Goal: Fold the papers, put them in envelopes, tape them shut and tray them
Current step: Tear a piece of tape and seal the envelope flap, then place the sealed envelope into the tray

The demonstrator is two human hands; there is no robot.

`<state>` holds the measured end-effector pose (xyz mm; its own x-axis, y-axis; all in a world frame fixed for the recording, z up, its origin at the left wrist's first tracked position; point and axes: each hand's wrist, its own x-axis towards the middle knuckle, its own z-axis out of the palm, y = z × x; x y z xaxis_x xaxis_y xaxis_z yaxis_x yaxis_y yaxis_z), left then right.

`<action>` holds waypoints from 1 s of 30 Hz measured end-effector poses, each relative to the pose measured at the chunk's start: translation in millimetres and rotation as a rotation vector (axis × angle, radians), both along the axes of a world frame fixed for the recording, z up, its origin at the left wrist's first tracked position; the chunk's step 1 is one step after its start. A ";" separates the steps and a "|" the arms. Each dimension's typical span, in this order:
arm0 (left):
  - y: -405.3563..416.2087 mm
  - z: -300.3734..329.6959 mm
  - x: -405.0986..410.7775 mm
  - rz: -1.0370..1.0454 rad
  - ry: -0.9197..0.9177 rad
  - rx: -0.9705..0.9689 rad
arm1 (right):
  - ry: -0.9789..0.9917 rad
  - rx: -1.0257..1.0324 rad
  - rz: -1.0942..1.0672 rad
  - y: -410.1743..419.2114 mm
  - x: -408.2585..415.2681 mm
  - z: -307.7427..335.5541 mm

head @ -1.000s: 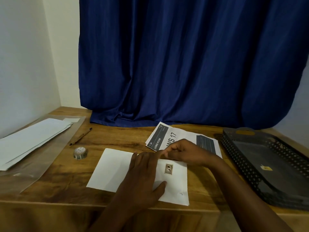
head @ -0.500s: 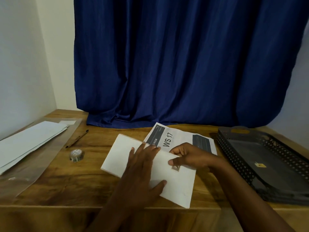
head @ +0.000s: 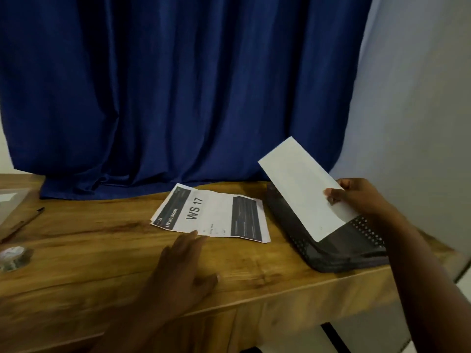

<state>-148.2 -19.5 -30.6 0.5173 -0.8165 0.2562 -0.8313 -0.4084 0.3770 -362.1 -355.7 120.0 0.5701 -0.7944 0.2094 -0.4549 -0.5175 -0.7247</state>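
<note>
Two bare hands work over a wooden desk (head: 107,250) with a warm, streaked grain and a squared front edge. The right hand (head: 356,200) pinches a plain white envelope (head: 303,189) at its long right edge, thumb on the front face and fingers behind; that grip is narrow and closed on the paper. The envelope is a smooth, flat rectangle held tilted in the air, its upper corner against the curtain and its lower corner over the tray (head: 339,253). Whether that corner touches the tray cannot be told. The tray is black, shallow and rectangular, with perforated walls, and it sits at the right end of the desk. The left hand (head: 183,273) rests flat on the wood with fingers straight and spread, holding nothing, its fingertips at the near edge of a printed sheet (head: 211,214). That sheet lies flat just left of the tray, creased, with dark bands and large lettering reading "WS 17". At the left edge of the desk sit a small roll of clear tape (head: 12,254) and a dark pen (head: 25,221), well apart from the hands. A heavy deep blue curtain (head: 178,85) hangs in soft vertical folds behind the desk, and a pale plain wall (head: 420,98) stands to the right.
</note>
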 end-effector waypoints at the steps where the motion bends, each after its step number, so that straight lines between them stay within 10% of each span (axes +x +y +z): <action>1: -2.4 -2.1 -2.0 -0.003 -0.026 0.060 | 0.050 -0.002 -0.041 -10.7 -5.7 -1.1; 10: 4.8 -4.1 -2.3 -0.008 -0.085 0.160 | 0.572 -0.006 -0.247 -44.9 -13.1 -33.9; 19: 4.2 -7.7 -1.5 -0.009 -0.088 0.135 | 0.526 -0.306 -0.361 -42.0 -8.7 -38.8; 30: 4.7 -12.3 0.1 -0.009 -0.078 0.104 | 0.340 -0.551 0.407 109.7 100.5 -51.5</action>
